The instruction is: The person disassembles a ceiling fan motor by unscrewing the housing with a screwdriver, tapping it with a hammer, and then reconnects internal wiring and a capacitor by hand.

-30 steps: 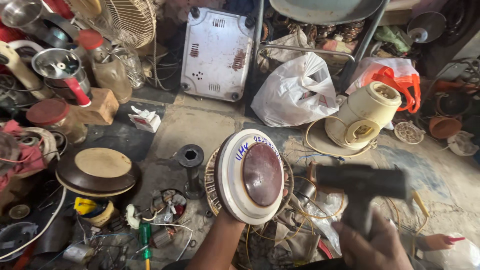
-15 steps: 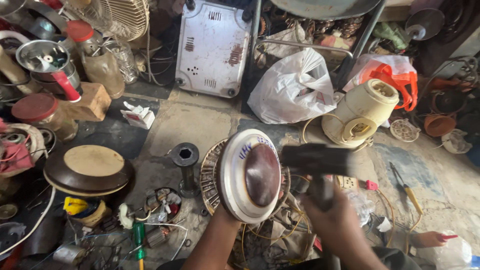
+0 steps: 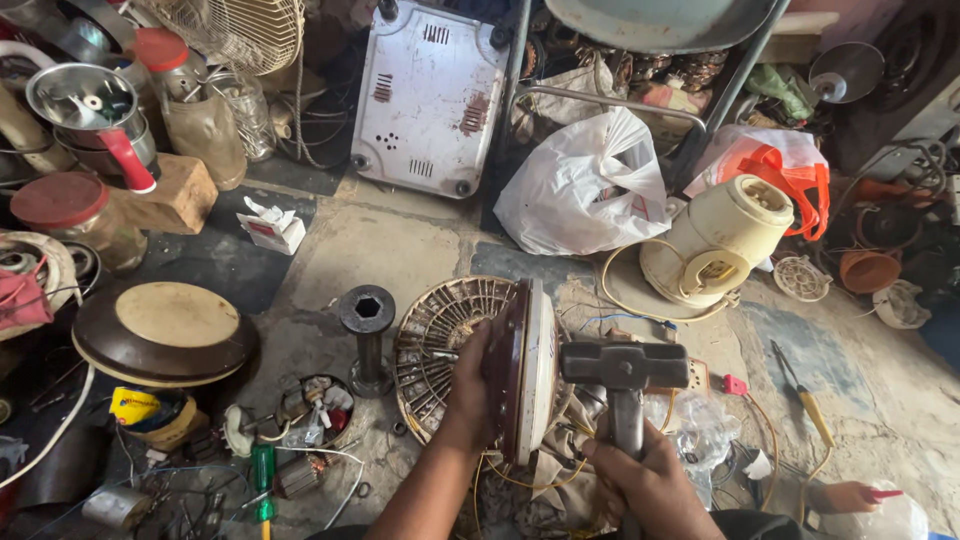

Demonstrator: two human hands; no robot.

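**Operator:** Head view showed me both hands low in the middle of the floor. My left hand (image 3: 478, 385) was closed on the rim of a round fan motor housing (image 3: 525, 375), fingers curled over its dark back face and the thumb side hidden behind it. I had it stood on edge, its white face turned toward the right.

**Colleague:** And the right?

**Operator:** My right hand (image 3: 640, 475) was wrapped tight round the handle of a hammer (image 3: 622, 372), fist fully closed, the dark head up and lying crosswise just beside the housing's white face. I could not tell whether the head touched it.

**Colleague:** What lay around it?

**Operator:** Behind the housing, against its left side, sat a ribbed round stator winding (image 3: 440, 345). Left of that stood a black steel spool (image 3: 368, 340), upright and apart. Farther left a brown domed cover (image 3: 165, 335) rested on the floor. Above the hammer lay a cream motor body (image 3: 720, 240) with a white plastic bag (image 3: 590, 190) near it. A green-handled screwdriver (image 3: 262, 480) lay among loose wires at lower left.
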